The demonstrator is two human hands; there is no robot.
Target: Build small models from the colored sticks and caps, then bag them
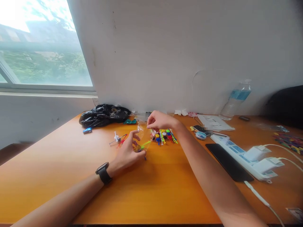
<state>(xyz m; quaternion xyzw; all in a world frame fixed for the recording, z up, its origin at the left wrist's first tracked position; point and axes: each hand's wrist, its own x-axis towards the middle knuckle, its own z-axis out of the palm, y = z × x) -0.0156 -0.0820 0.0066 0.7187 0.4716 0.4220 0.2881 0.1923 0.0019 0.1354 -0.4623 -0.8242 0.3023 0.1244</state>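
My left hand [129,150], with a black watch on its wrist, curls its thumb and fingers around a small clear plastic bag [141,128]. Inside or against the bag is a small plastic toy [145,145] with yellow-green, purple and blue parts, partly hidden by my fingers. My right hand [161,120] pinches near the bag's upper right edge; its fingertips are close together. Just right of the bag lies a pile of colourful small plastic parts [163,136]. Left of my left hand sit a white and grey spinner-like piece [116,138] and a red piece [121,142].
A black plastic bag [104,115] and a blue item [87,130] lie at the back left. To the right are a black phone [228,160], a white power strip [239,154] with chargers and cables, a round white-blue case [200,135] and a water bottle [235,101] by the wall.
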